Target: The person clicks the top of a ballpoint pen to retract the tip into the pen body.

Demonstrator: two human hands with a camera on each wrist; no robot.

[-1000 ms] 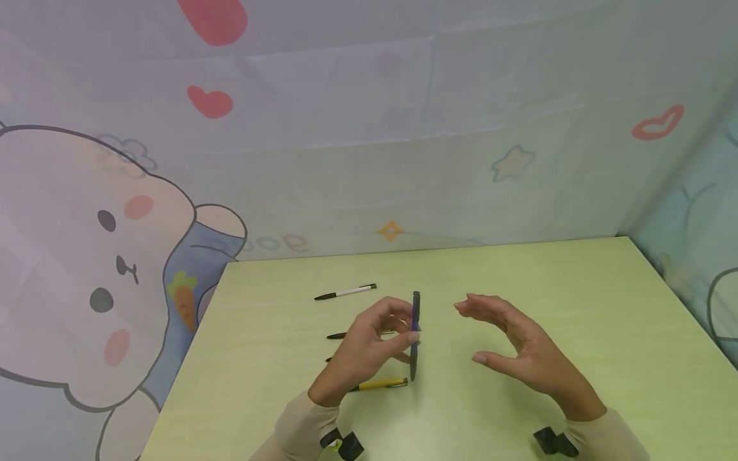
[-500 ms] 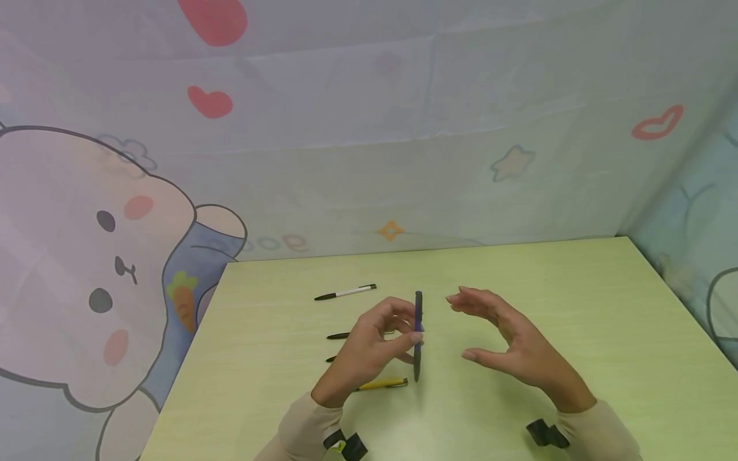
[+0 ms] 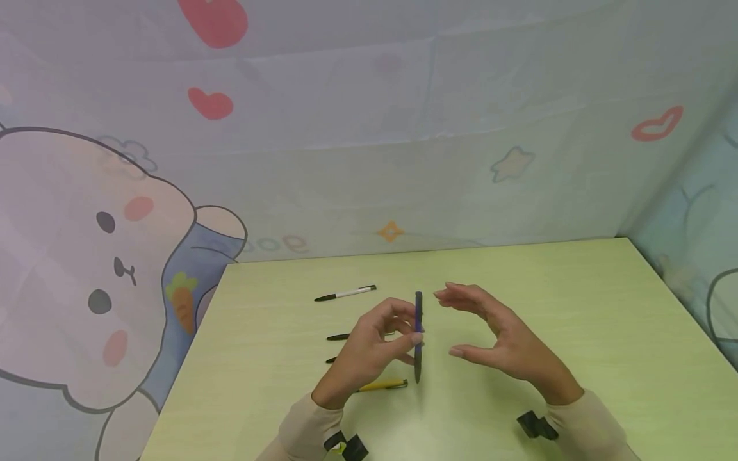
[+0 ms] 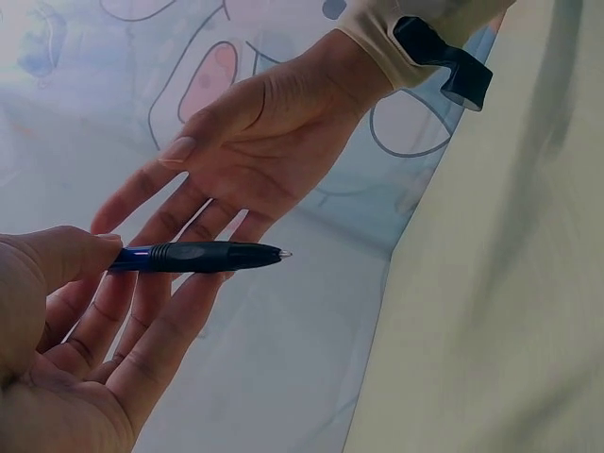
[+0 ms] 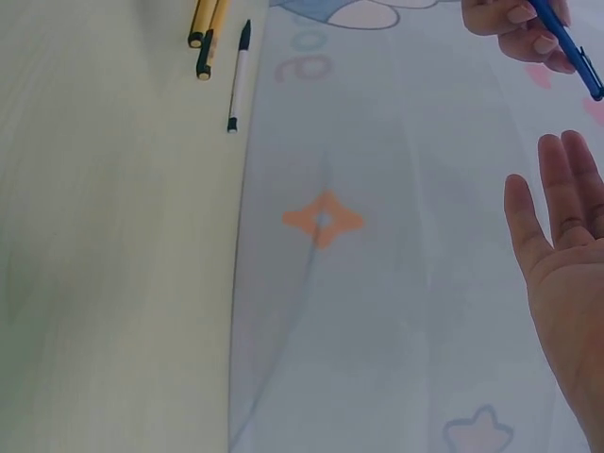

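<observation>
My left hand (image 3: 369, 349) pinches a blue pen (image 3: 418, 336) with a dark grip between thumb and fingers, above the table. In the left wrist view the pen (image 4: 203, 257) lies level, its metal tip bare and pointing right. To the right of it, my right hand (image 3: 501, 339) holds nothing; its fingers are spread in a loose curve toward the pen, with a gap between. The right wrist view catches the palm of the right hand (image 5: 571, 274), with the blue pen (image 5: 569, 47) at the top right corner in the left hand's fingers.
On the light green table (image 3: 548, 275) lie several pens: a white and black pen (image 3: 346, 293) at the back, a yellow pen (image 3: 383, 385) in front, and two dark-tipped pens (image 3: 337, 336) partly hidden by my left hand. A printed cloth (image 3: 346, 186) hangs behind the table.
My right hand has moved left, closer to the pen. The left hand has shifted slightly right with the blue pen and then stayed nearly still.
</observation>
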